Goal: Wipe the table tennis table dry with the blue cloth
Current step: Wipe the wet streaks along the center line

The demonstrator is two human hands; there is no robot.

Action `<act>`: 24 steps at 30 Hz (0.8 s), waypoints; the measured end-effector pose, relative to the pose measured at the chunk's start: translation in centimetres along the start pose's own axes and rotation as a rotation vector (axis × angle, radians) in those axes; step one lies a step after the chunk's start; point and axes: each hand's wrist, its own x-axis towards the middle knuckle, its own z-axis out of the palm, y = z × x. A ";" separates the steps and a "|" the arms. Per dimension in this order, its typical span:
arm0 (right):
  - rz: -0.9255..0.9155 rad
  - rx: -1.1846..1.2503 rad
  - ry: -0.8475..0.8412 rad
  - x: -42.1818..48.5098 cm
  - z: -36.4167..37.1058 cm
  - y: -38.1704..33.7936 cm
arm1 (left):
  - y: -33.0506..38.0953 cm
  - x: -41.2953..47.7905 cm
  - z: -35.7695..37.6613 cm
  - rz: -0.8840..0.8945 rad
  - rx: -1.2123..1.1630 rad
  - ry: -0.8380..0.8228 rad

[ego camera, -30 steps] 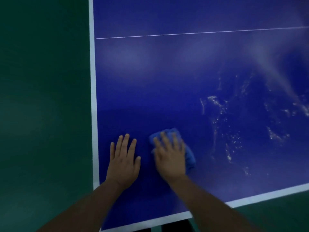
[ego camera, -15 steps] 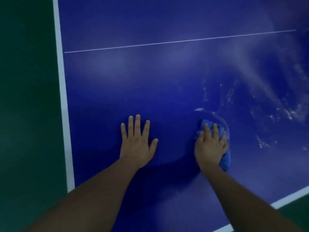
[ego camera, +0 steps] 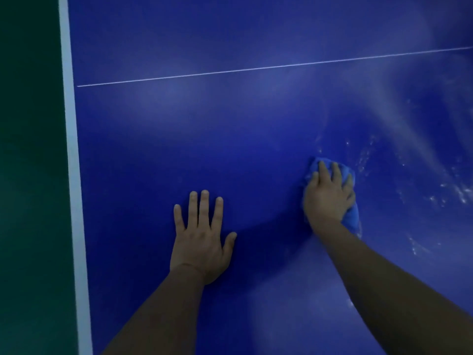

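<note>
Mid-wipe. The right hand [ego camera: 329, 198], fingers spread and slightly curled, presses the bunched blue cloth [ego camera: 350, 216] onto the table tennis table [ego camera: 230, 139] at right of centre. The left hand [ego camera: 202, 239] rests flat, fingers straight and spread. Water droplets [ego camera: 458, 193] remain at right; the next stroke probably calls for carrying the cloth rightward.

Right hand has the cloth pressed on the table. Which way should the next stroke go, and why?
Probably slide the right hand and the blue cloth under it to the right. Droplets and wet streaks glisten on the table just right of the cloth, while the surface around the flat left hand shows no beads.
</note>
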 end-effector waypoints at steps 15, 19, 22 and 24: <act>-0.227 -0.096 0.058 6.7 1.0 -6.0 | 0.0 0.1 0.1 -0.004 0.017 0.003; 0.072 -0.048 0.044 8.1 -1.6 -1.1 | 0.0 0.1 0.3 0.006 0.003 0.004; -0.059 -0.049 0.043 8.3 -0.9 -4.6 | 0.1 0.2 0.3 -0.008 0.005 -0.002; -0.368 -0.107 0.013 7.2 0.5 -8.2 | 0.1 0.2 0.2 -0.016 0.019 -0.018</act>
